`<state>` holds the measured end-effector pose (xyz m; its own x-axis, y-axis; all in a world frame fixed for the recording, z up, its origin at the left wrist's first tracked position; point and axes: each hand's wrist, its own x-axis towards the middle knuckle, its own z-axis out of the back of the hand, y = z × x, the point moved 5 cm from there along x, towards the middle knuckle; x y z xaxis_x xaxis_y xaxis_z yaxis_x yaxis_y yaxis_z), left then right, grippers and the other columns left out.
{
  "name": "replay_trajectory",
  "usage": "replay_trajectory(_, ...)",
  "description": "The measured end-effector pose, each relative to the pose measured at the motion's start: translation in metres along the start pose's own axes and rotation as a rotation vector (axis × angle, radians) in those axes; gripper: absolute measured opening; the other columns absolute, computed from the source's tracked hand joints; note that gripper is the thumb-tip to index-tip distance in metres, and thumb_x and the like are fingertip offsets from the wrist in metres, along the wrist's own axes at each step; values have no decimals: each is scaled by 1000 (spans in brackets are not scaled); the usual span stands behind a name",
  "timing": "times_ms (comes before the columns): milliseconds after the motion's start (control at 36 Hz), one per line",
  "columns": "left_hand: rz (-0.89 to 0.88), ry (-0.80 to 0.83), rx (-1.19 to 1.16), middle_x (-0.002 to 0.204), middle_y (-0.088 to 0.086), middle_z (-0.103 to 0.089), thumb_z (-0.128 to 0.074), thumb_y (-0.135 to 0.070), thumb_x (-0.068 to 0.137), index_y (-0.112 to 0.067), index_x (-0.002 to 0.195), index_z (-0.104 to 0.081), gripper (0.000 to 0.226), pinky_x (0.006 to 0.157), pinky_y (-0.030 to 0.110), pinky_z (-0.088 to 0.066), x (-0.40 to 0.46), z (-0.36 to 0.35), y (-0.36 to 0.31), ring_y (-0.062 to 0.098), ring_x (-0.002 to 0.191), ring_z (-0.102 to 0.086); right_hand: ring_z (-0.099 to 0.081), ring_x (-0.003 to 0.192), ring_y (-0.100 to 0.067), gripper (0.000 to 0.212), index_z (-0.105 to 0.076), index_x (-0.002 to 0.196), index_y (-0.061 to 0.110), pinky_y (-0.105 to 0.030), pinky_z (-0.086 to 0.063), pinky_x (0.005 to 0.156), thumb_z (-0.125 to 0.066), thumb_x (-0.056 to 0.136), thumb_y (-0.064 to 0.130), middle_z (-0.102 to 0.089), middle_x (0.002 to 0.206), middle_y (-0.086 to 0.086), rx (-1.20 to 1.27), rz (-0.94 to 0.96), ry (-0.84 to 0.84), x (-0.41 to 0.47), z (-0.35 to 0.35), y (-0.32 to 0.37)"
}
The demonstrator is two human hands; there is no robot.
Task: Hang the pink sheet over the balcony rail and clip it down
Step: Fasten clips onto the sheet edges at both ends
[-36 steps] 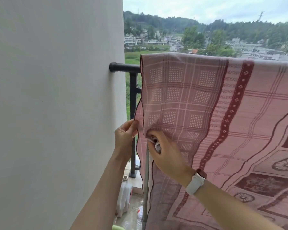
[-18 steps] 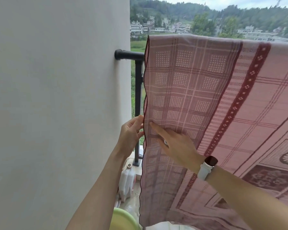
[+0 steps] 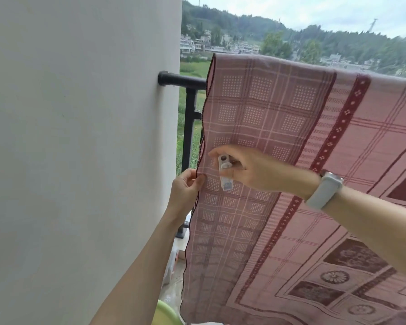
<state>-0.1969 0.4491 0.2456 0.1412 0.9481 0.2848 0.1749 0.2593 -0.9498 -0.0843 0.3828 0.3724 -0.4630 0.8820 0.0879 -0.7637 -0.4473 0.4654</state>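
**Item: pink sheet on balcony rail, clip in hand**

1. Green rounded object [image 3: 165, 313], bottom edge of view, partly cut off; kind cannot be told.
2. Left hand [image 3: 185, 188], forearm rising from the lower left. Thumb and fingers pinch the dark-stitched left edge of the sheet, about halfway down its hanging length.
3. Right hand [image 3: 256, 168], forearm entering from the right. Fingers curled round a white clothes clip [image 3: 225, 172], held upright against the front face of the sheet, just right of the pinched edge. The clip has a round hole near its top and a small bluish marking at its lower end; too small to read. Whether its jaws bite the fabric cannot be told.
4. White wristband [image 3: 325, 191] on the right wrist; no face or writing legible.
5. Pink sheet [image 3: 279, 118], draped over the rail and hanging toward the viewer. Pattern: pale check with dotted squares, a dark red band of small flower marks, floral panels at lower right. No label visible.
6. White wall [image 3: 80, 148], filling the left of view, unmarked.
7. Black balcony rail [image 3: 181, 79], fixed to the wall by a round socket, with a vertical post below it. Only the short stretch left of the sheet is uncovered.
8. Pale items on the floor past the sheet's edge; blurred.
9. Far ground: green field, white buildings [image 3: 220, 44], wooded hills, overcast sky.
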Motion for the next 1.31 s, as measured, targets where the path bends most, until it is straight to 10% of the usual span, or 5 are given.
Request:
replay_trajectory(111,-13,-19,16,81,0,-66,-57,-15,89,-17,86,-62,7,67,18,-50,0,3,2,9,74,-61,-57,109,-12,55,-38,136,24,-30,-47,95,-59,86,32,-55,129,3,-192,48,-11,22,24,19)
replay_trajectory(278,-37,-59,47,76,-3,-63,-56,-10,90,-19,81,-61,13,63,13,-47,0,2,0,2,67,-58,-45,63,-4,40,-39,117,12,-19,-36,54,-50,90,40,-52,83,6,-364,200,-45,52,28,51)
replay_trajectory(639,-46,-93,152,76,-2,-67,-60,-9,86,-17,81,-64,10,74,28,-54,0,7,-5,17,74,-62,-60,80,-18,34,-64,100,17,-33,-52,72,-68,77,42,-65,91,1,-688,148,58,100,21,54)
replay_trajectory(917,-34,-139,109,75,-1,-68,-61,-6,85,-13,82,-67,10,70,18,-52,-2,9,-5,13,71,-62,-55,74,-13,21,-61,68,25,-28,-25,78,-66,76,44,-60,72,12,-850,209,-15,107,13,50)
replay_trajectory(1306,12,-184,100,77,0,-70,-61,-9,86,-13,85,-68,9,68,19,-52,-9,6,-6,12,71,-63,-53,97,-19,38,-61,100,17,-35,-29,85,-43,89,48,-66,91,1,-1221,371,-71,73,-4,37)
